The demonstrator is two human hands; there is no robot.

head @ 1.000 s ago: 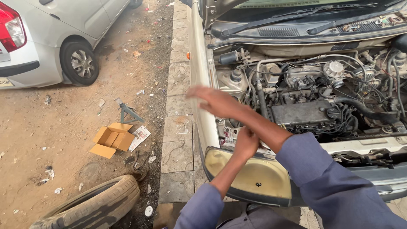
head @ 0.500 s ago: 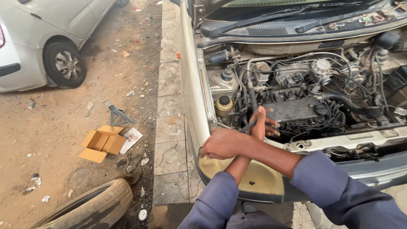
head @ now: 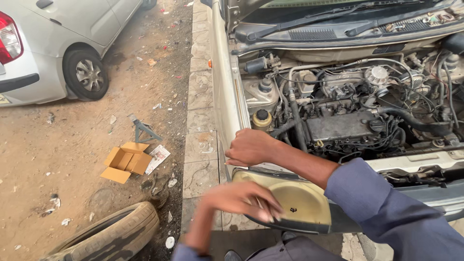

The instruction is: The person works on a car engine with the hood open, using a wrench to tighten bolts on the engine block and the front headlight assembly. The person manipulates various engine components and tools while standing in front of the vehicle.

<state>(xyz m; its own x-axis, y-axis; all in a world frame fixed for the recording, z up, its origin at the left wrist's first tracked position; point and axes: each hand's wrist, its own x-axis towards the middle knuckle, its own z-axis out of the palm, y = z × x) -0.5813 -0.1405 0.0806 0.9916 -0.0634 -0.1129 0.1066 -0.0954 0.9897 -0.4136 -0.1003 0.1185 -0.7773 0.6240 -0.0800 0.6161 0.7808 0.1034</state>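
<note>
A beige car stands with its bonnet up, and its engine bay (head: 348,116) is open to view. My right hand (head: 249,147) reaches across from the right in a blue sleeve. Its fingers curl over the fender edge (head: 237,104) just above the yellowed headlight (head: 299,203). My left hand (head: 241,199) is blurred with motion and hovers over the left end of that headlight. It holds nothing, and its fingers are stretched out to the right. My two forearms cross each other.
A worn tyre (head: 108,234) lies on the dirt at lower left. An opened cardboard box (head: 125,161) and a small metal stand (head: 142,129) sit beside the paved strip (head: 200,145). A silver car (head: 58,43) is parked at upper left. Litter dots the ground.
My right hand has dropped from over the engine bay onto the fender edge. My left hand has come down from the engine to the headlight. The view has shifted slightly.
</note>
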